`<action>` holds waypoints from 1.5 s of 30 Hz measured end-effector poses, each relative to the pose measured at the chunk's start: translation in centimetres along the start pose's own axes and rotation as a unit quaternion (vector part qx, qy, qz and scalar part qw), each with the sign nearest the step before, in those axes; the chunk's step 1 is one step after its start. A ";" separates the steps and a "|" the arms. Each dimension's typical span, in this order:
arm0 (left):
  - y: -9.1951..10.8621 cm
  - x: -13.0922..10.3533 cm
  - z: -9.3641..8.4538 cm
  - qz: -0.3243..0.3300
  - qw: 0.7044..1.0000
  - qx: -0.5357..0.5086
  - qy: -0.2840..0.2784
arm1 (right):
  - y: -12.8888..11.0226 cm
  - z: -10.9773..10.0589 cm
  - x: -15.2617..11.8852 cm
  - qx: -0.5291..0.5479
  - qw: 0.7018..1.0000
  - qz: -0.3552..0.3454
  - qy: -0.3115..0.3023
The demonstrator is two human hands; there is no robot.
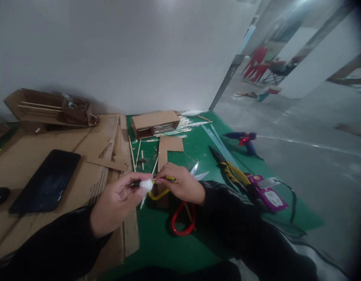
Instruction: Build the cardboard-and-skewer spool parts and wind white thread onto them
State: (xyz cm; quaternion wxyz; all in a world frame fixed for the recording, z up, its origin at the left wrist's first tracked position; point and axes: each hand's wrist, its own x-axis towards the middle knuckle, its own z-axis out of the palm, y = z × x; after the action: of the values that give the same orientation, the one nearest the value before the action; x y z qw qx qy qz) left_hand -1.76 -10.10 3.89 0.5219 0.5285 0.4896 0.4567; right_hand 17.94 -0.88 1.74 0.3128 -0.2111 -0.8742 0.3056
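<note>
My left hand (117,201) is closed on a small white rounded bundle (146,185), with a thin pale end hanging below it. Close beside it, the fingertips of my right hand (182,183) are pinched on something thin that I cannot make out. Just under my right hand show a yellow handle (157,195) and a red loop handle (180,230); pale scissor blades (194,168) stick out beyond the hand. A cut strip of cardboard (171,144) lies on the green table (168,253) behind both hands.
Left are cardboard sheets (77,144), a black phone (47,181) and a cardboard model (51,107). A cardboard box (155,121) with thin sticks stands by the wall. Right are yellow-black pliers (231,169), a blue glue gun (243,138) and a purple power strip (266,193) with a cord.
</note>
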 end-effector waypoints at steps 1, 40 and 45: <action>0.3 0.1 -0.2 0.011 1.000 0.009 0.003 | 0.0 0.1 0.0 -0.008 1.000 0.001 -0.002; 0.5 -5.4 -1.1 -0.191 0.938 -0.157 -0.245 | -0.9 -2.6 3.6 -0.230 0.967 -0.076 -0.073; -1.3 -5.7 -2.9 -0.172 0.972 0.067 -0.142 | -3.8 -6.0 0.3 -0.149 0.985 -0.024 -0.088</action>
State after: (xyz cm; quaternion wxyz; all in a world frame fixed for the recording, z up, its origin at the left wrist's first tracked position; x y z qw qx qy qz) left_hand -5.27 -15.45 2.90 0.6202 0.5296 0.5237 0.2463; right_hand 21.07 -1.08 8.09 0.2076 -0.2064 -0.9387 0.1819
